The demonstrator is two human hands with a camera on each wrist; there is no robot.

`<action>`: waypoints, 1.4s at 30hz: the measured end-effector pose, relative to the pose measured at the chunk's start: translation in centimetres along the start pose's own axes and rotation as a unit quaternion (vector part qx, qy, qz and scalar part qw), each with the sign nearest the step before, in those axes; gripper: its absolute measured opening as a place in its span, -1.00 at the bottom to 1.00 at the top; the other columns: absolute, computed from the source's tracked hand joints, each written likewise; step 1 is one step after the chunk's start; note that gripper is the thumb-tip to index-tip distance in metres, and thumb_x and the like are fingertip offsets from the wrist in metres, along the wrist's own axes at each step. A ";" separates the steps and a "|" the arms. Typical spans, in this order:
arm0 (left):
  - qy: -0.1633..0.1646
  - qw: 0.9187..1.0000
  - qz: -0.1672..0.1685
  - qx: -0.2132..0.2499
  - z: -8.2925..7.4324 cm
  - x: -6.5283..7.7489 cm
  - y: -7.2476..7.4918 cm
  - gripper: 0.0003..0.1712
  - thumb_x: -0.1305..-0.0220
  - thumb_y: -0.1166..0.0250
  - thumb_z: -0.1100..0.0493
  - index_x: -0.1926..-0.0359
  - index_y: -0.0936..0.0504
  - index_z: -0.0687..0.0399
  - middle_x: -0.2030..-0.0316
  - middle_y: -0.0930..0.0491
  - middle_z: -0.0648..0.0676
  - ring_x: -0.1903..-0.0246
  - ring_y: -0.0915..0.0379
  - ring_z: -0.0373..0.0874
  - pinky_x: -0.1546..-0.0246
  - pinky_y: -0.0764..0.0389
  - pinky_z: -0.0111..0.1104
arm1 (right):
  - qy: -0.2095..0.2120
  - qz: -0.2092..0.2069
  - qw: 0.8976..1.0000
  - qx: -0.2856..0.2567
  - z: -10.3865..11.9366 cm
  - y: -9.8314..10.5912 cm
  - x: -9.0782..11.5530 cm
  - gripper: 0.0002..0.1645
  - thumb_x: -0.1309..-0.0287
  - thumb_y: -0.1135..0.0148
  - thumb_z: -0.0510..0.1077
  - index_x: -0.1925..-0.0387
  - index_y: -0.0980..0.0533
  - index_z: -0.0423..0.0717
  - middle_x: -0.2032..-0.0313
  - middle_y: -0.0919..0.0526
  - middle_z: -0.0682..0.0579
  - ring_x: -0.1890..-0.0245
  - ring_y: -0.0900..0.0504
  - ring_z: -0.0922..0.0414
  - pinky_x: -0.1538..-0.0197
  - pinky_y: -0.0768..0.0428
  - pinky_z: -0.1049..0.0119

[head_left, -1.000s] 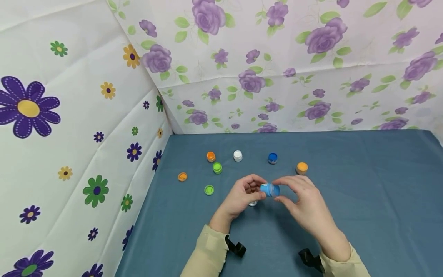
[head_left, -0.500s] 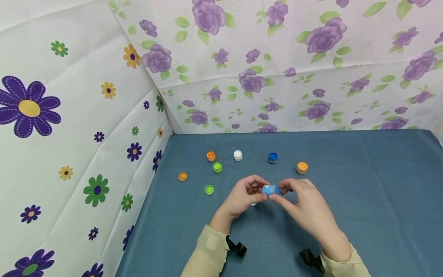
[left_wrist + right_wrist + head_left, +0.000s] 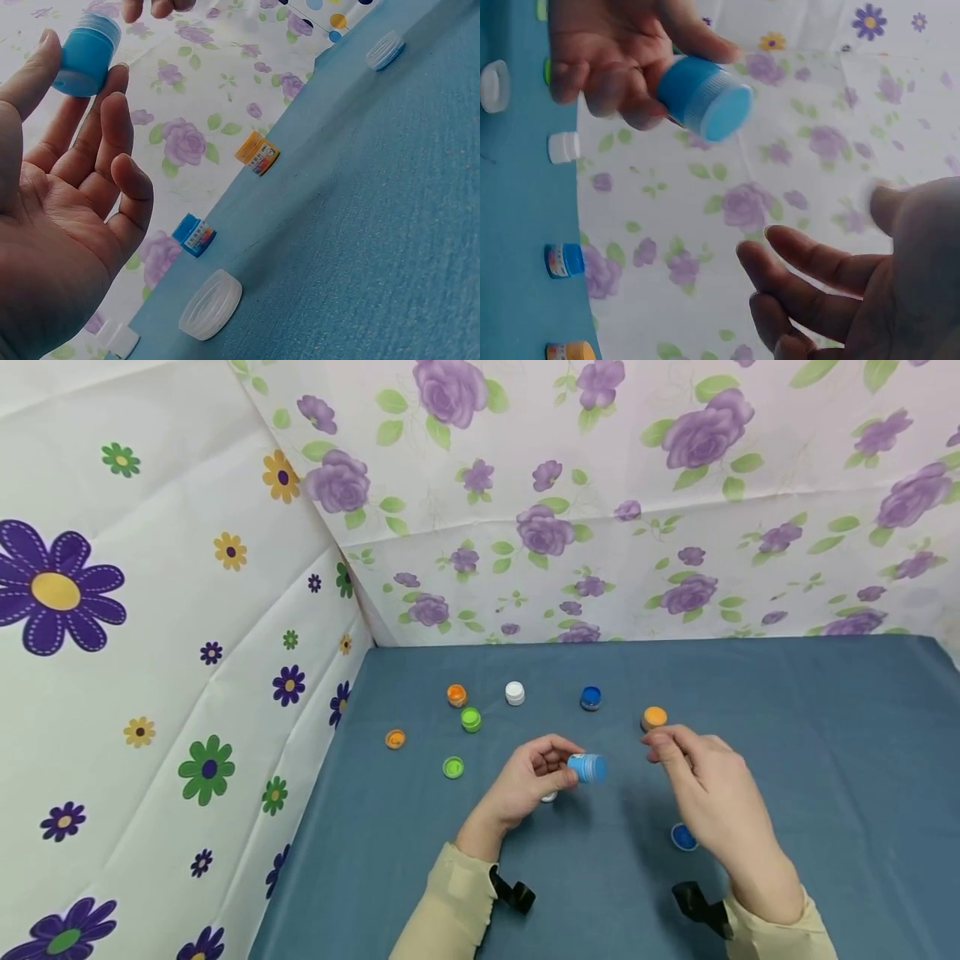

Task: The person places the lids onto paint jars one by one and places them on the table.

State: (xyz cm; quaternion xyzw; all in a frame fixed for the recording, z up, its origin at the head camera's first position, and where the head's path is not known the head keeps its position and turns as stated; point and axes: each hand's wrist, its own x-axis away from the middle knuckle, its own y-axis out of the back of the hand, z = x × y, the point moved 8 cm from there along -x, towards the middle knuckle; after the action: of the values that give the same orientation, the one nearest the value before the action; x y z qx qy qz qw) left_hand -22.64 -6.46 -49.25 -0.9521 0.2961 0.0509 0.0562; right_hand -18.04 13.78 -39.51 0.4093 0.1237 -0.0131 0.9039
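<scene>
Light-blue jar held in the left hand, right hand apart

Nearest, a round blue lid [image 3: 684,837] lies on the blue cloth [image 3: 847,827], to the left of the right wrist. Above the cloth, the right hand [image 3: 716,797] holds nothing; its fingers are loosely bent, the thumb apart from them in the right wrist view. A pale lid [image 3: 548,797] lies partly hidden below the left hand [image 3: 525,783], whose thumb and fingertips pinch the light-blue jar [image 3: 587,767] by its smooth base end. The jar is off the cloth, tipped on its side, ridged end toward the right.

It should be light and stiff, probably plastic and not very fragile. The smooth wall could slip or spin, so the base suits a firm two-sided pinch, while the ridged band should give the other hand the better purchase.

Farther off, left, are a green lid [image 3: 453,767] and an orange lid [image 3: 395,739]. Beyond stand the green jar [image 3: 471,720], yellow-orange jar [image 3: 654,717], dark-blue jar [image 3: 591,698], orange jar [image 3: 457,696] and white jar [image 3: 514,693].
</scene>
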 end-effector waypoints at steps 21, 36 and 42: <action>0.006 1.000 0.027 0.007 0.4 -0.2 -0.6 -0.14 -0.35 -0.45 -0.30 -0.17 -0.55 0.46 0.13 -0.73 -0.15 0.19 -0.63 -0.24 -0.01 -0.68 0.05 | 0.146 0.050 0.988 -0.008 1.5 -3.0 0.5 -0.36 -0.06 -0.72 -0.18 -0.20 -0.69 0.10 -0.05 -0.74 0.16 0.06 -0.69 0.14 0.22 -0.63 0.12; 0.004 0.999 0.036 0.014 0.7 0.0 -0.8 -0.47 -0.49 -0.45 0.03 -0.18 -0.57 0.39 0.13 -0.65 -0.08 0.18 -0.58 -0.21 0.13 -0.63 -0.38 | 0.042 0.124 0.991 0.024 0.5 -4.8 0.5 -0.54 -0.50 -0.20 0.37 0.06 -0.68 0.13 0.18 -0.69 0.19 0.12 -0.66 0.12 0.12 -0.65 0.03; 0.007 1.000 0.026 0.015 0.4 -0.1 -0.7 -0.41 -0.47 -0.46 -0.03 -0.19 -0.56 0.40 0.10 -0.67 -0.10 0.19 -0.58 -0.22 0.10 -0.65 -0.30 | 0.034 0.133 0.990 0.007 0.2 -4.9 0.5 -0.35 -0.56 -0.13 0.35 -0.37 -0.56 0.04 0.07 -0.72 0.14 0.06 -0.68 0.07 0.11 -0.66 -0.01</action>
State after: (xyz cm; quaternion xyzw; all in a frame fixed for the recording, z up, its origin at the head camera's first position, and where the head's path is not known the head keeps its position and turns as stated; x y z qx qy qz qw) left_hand -22.35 -5.82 -49.62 -0.9434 0.3223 0.0414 0.0668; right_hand -18.16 10.39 -43.05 0.4286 0.0990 0.1206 0.8899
